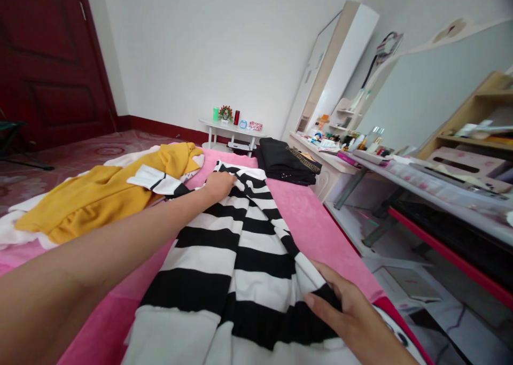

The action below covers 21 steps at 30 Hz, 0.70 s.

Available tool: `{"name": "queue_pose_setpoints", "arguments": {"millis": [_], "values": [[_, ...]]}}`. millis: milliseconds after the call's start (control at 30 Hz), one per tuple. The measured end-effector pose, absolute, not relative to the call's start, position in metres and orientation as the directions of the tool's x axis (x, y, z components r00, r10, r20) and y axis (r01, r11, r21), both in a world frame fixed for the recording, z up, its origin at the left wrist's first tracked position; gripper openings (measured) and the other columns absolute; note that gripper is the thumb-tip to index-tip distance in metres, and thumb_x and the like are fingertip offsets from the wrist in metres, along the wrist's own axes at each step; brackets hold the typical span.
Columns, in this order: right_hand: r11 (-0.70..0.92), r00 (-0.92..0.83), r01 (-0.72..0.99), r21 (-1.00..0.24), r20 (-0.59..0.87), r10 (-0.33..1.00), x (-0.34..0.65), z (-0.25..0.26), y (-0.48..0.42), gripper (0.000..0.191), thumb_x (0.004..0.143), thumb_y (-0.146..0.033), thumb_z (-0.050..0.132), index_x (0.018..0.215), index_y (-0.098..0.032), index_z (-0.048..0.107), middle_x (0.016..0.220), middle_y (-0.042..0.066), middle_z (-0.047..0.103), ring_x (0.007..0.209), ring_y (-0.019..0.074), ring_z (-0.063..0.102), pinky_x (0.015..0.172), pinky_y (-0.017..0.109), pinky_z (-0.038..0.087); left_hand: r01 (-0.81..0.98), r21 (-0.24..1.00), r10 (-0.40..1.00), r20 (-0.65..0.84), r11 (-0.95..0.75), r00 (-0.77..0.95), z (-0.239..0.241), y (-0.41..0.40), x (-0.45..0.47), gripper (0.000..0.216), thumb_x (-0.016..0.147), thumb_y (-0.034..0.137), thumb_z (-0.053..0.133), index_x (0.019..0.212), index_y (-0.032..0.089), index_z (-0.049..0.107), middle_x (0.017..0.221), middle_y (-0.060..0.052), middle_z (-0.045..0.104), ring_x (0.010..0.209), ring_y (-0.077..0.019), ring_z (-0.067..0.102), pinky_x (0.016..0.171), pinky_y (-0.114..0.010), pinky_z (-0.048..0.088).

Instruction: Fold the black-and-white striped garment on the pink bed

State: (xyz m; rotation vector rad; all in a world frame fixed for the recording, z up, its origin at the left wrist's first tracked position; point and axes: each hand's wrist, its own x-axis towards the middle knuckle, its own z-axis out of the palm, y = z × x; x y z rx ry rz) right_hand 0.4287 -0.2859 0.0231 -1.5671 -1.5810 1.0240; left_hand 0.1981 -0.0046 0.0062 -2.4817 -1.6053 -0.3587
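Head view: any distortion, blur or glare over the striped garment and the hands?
Head view: wide-angle warp tilts the room and bends the desk edge; even soft daylight, no hard shadows; the striped garment and left hand are sharp; the right hand and near forearm are slightly soft; the white wall is bright, no glare on the fabric.

home bedroom: bed [312,220], dresser [340,167]

Both arms are bare, with no sleeve in view as far as the frame's edge. The left hand [218,186] and right hand [352,314] wear nothing (no rings, no watch, no gloves).
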Motion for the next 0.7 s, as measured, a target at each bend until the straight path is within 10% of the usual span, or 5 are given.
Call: {"name": "queue_pose_setpoints", "arguments": {"millis": [300,400,533,700], "values": [[-0.159,-0.317,-0.066,-0.985,-0.13,0.939,0.339,0.017,-0.26,0.077,0.074,-0.034,0.068,0.142,-0.025,0.033,0.111,0.009,0.061,0.09,0.0187,0.062,0.076,0.031,0.049,0.931,-0.013,0.84,0.427,-0.365,0.336,0.065,0.035,0.199,0.037,0.083,0.017,0.043,0.111,0.024,0.066,0.103,-0.011,0.064,0.101,-0.0289,0.058,0.084,-0.039,0.043],[-0.275,-0.423,0.087,-0.957,-0.286,0.86,0.32,0.001,-0.252,0.088,0.063,-0.026,0.072,0.141,-0.021,0.034,0.108,0.008,0.058,0.069,0.0109,0.06,0.056,0.02,0.043,0.926,-0.029,0.843,0.404,-0.376,0.355,0.051,0.031,0.204,0.038,0.076,0.013,0.05,0.108,0.023,0.068,0.106,-0.012,0.063,0.103,-0.0294,0.056,0.086,-0.039,0.043],[-0.218,-0.523,0.31,-0.925,-0.358,0.774,0.322,0.007,-0.241,0.042,0.064,-0.023,0.068,0.105,-0.016,0.067,0.085,0.002,0.062,0.052,0.004,0.049,0.045,0.015,0.031,0.832,0.011,0.736,0.472,-0.555,0.485,0.016,0.013,0.216,0.034,0.078,0.016,0.052,0.106,0.025,0.069,0.121,-0.008,0.057,0.115,-0.026,0.049,0.099,-0.04,0.036],[-0.087,-0.283,0.398,-0.913,-0.212,0.935,0.351,0.007,-0.19,0.017,0.075,-0.026,0.056,0.078,-0.015,0.068,0.063,0.0,0.061,0.049,0.008,0.052,0.046,0.018,0.036,0.646,0.127,0.621,0.465,-0.752,0.631,-0.033,-0.017,0.23,0.032,0.086,0.038,0.05,0.109,0.022,0.065,0.116,-0.008,0.058,0.112,-0.0237,0.051,0.107,-0.044,0.029]]}}
